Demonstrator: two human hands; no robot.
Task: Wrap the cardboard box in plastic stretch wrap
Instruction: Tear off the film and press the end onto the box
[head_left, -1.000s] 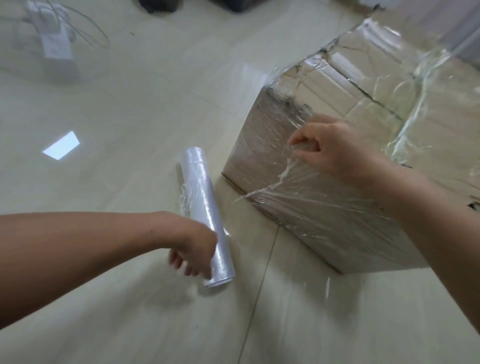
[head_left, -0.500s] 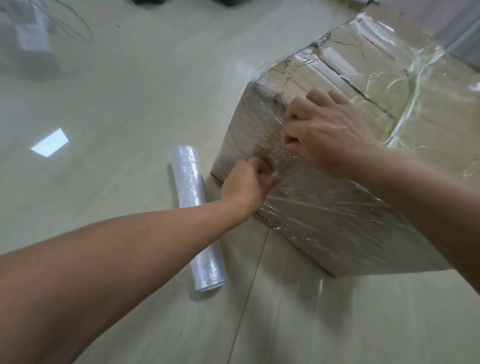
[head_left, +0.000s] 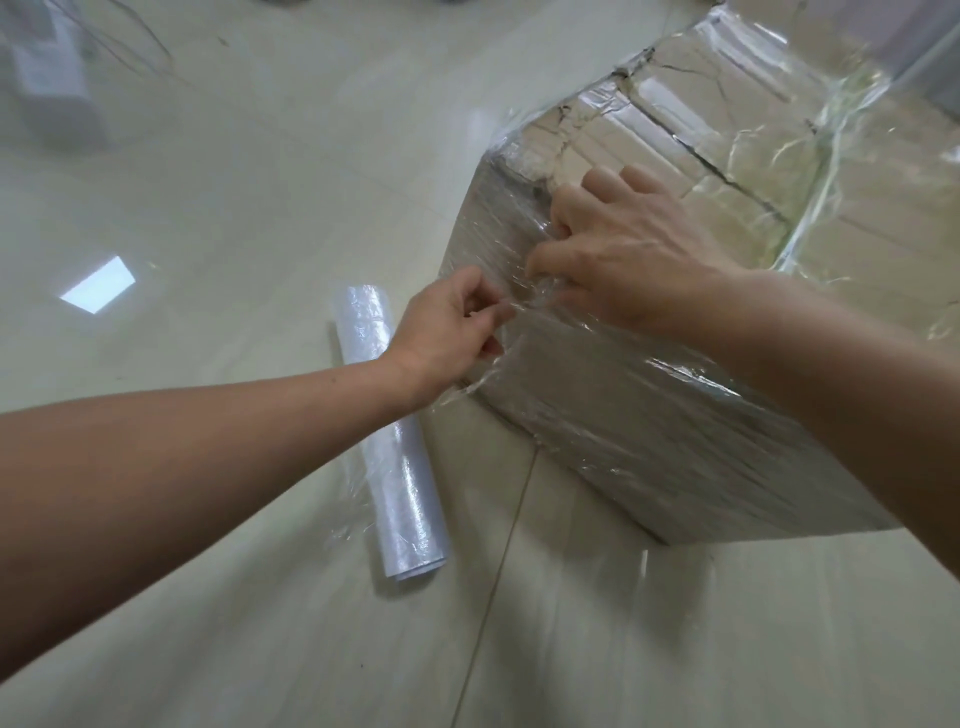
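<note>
The thumb and forefinger of the left hand (head_left: 447, 332) are closed together, and these fingers (head_left: 491, 312) pinch a bunched strand of the stretch wrap (head_left: 525, 303) at the near side of the cardboard box (head_left: 675, 431). Just beside them the fingers (head_left: 556, 260) of the right hand (head_left: 628, 254) are curled and hold the same bunch against the cardboard, under the upper corner; the other fingertips of this hand are hidden behind the knuckles.

This is the change. One second ago the left hand was low on the floor (head_left: 234, 208) at the roll (head_left: 395, 457), and only the right hand kept the film on the box. Half a second ago the left hand had left the roll and come up to the box side. Now both hands are on one short piece of film, close together, almost touching.

The box stands on the floor at the right, with film already over its near side and its top (the top layers look wrinkled and shiny). The roll lies alone on the floor, left of the box and near its lower corner, with no hand on it. If the film still runs from the box to the roll cannot be told; a loose edge hangs at the lower corner.

Probably the winding is finished for now, and the step in hand is to tear or fix the loose end. The thin film may stretch rather than part, or peel off the side.
</note>
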